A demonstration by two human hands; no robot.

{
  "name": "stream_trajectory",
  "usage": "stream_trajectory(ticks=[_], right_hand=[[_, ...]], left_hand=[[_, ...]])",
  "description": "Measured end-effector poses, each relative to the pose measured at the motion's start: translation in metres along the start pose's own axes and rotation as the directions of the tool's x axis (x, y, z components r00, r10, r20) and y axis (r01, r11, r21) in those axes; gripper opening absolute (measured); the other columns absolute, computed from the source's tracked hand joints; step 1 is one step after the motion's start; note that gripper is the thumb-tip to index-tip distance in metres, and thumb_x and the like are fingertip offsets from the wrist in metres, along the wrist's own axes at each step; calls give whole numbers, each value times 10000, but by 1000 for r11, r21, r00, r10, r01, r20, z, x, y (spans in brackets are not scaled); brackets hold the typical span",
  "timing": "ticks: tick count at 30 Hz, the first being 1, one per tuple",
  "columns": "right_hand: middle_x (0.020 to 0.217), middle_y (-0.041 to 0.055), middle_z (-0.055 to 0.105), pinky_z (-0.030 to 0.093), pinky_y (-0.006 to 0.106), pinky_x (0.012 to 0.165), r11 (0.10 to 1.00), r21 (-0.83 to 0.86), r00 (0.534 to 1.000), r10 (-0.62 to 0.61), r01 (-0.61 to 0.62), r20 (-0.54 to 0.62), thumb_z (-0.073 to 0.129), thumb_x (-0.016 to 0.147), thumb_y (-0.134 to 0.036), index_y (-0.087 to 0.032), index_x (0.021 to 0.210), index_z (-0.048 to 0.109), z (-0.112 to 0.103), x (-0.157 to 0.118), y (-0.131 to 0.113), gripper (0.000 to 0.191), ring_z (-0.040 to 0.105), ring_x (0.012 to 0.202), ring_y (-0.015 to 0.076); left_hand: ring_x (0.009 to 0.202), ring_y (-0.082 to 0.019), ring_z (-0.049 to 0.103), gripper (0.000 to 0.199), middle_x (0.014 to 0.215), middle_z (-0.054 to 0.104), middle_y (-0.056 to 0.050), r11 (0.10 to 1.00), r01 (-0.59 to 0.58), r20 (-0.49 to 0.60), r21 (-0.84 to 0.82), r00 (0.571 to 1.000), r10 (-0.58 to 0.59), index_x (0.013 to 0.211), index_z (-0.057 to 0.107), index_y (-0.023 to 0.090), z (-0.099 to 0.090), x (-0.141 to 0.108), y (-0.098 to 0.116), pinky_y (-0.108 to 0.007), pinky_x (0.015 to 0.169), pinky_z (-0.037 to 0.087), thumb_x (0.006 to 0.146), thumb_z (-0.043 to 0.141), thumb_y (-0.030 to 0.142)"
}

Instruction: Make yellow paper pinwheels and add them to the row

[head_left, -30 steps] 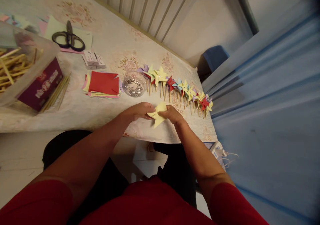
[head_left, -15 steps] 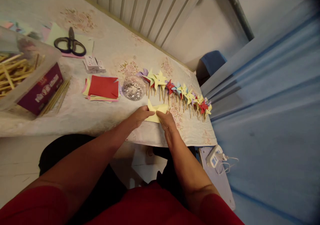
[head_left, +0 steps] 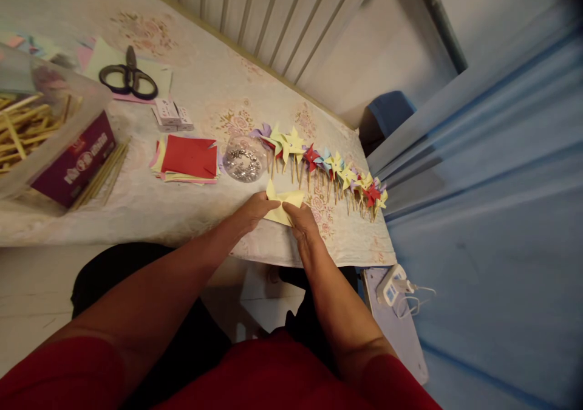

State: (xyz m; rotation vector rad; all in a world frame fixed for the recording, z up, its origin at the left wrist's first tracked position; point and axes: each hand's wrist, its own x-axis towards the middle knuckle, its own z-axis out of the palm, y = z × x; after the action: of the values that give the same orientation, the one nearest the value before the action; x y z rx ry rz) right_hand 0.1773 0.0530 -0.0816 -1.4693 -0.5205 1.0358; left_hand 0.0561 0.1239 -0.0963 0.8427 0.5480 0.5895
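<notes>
A pale yellow paper (head_left: 286,200) with a raised, curled corner is held between both hands near the table's front edge. My left hand (head_left: 259,208) pinches its left side, thumb on top. On its right side my right hand (head_left: 300,215) is closed, its thumb close to the left thumb at the paper's middle. Just behind lies a clear round dish (head_left: 243,160) of small shiny metal pieces. A row of paper pinwheels (head_left: 334,165) on thin sticks stretches to the right. Left of the dish is a stack of paper squares, a red sheet (head_left: 189,157) on top.
Black-handled scissors (head_left: 129,79) lie on paper sheets at the back left, near small white boxes (head_left: 169,113). A clear bin (head_left: 91,103) of sticks stands at the far left. A power strip (head_left: 390,284) sits beyond the table's right corner, beside a blue curtain (head_left: 478,215).
The yellow paper and both hands have shifted very slightly left in view. Both hands keep hold of the paper.
</notes>
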Motion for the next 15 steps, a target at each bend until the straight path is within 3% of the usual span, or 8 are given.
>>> stream_trajectory(ticks=[10, 15], right_hand=[[841, 54, 784, 591, 373, 822, 999, -41, 997, -3, 6, 76, 790, 568, -265, -192, 813, 686, -6, -19, -18, 276, 735, 938, 269], [759, 17, 757, 570, 344, 767, 999, -40, 997, -10, 12, 71, 763, 550, -248, -190, 851, 691, -13, -23, -15, 315, 716, 782, 225]], left_hand=[[752, -180, 682, 327, 819, 759, -44, 1000, -6, 35, -27, 999, 7, 953, 731, 118, -3, 3, 4, -277, 736, 504, 632, 714, 177], [746, -188, 685, 296, 791, 751, -44, 999, 36, 31, 18, 999, -36, 936, 734, 129, -3, 1, 6, -271, 710, 509, 648, 715, 192]])
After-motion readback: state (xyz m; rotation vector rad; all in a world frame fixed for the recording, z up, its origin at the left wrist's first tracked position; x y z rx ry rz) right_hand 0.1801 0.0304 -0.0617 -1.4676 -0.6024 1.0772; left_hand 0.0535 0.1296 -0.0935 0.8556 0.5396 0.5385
